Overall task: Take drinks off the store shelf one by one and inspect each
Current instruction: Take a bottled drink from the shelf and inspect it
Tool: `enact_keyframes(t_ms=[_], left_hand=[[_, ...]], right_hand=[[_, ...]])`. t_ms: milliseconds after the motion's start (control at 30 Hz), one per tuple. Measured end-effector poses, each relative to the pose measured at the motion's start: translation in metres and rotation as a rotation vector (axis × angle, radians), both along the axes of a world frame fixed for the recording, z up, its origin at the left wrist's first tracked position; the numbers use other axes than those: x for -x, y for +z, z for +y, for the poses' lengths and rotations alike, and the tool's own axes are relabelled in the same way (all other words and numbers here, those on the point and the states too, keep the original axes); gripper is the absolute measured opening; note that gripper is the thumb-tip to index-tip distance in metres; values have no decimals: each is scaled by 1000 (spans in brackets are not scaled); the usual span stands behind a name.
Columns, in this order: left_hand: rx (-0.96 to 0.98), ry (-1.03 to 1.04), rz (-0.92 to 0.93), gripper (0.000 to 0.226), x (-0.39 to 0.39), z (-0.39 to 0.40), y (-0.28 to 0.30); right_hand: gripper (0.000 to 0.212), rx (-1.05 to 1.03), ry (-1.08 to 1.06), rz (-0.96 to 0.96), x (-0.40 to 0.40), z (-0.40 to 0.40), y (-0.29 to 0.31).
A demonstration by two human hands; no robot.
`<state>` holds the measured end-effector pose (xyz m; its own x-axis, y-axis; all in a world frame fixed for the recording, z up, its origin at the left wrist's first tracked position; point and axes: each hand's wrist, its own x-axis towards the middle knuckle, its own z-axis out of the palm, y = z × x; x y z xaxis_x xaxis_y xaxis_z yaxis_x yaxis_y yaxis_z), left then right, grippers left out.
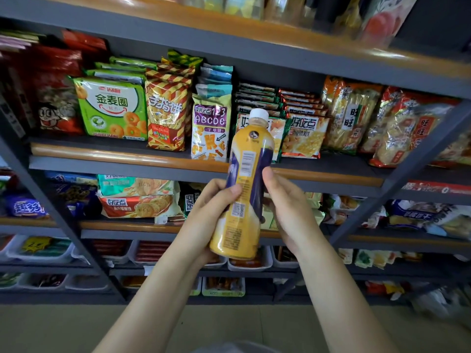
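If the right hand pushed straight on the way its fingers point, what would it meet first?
The bottle it already grips with the right hand; past that, probably the left hand, though depth is unclear.

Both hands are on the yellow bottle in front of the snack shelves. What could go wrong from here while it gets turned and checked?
1. The bottle is held tilted, the left hand and right hand gripping only its lower half; turning it further could let it slip.
2. Its white cap is in line with the snack bags on the shelf edge behind; if they are close, a swing forward might knock one off.
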<state>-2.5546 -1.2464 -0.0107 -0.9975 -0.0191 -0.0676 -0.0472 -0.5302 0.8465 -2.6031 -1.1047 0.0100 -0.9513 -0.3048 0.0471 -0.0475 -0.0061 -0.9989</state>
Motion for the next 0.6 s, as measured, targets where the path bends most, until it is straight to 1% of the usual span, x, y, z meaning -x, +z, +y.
enact_keyframes(t_ms=[67, 133, 167, 233, 300, 367, 433, 500, 533, 600], left_hand=[[22, -52, -23, 40, 1, -4, 1], [83, -80, -60, 49, 1, -4, 4], [121, -83, -50, 48, 0, -3, 4], [209, -70, 30, 38, 0, 1, 3], [271, 8, 64, 46, 0, 5, -2], [235, 92, 30, 50, 0, 7, -4], [135, 93, 6, 44, -1, 7, -4], [27, 71, -24, 41, -3, 7, 1], [-2, 63, -33, 41, -4, 7, 1], [-5, 42, -37, 44, -3, 6, 2]], right_hand=[[51, 49, 63, -72, -2, -1, -2], [54, 95, 49, -104, -3, -3, -2], [52, 89, 12, -90, -2, -3, -2], [42, 64, -51, -46, -2, -3, -2], [40, 41, -63, -11, -4, -4, -2], [44, 44, -69, -21, -3, -5, -4], [53, 43, -85, -24, 1, -5, -6], [62, 12, -46, -11, 4, -1, -6], [62, 2, 3, -19, 4, 0, -7], [53, 4, 84, -51, 0, 1, -8]])
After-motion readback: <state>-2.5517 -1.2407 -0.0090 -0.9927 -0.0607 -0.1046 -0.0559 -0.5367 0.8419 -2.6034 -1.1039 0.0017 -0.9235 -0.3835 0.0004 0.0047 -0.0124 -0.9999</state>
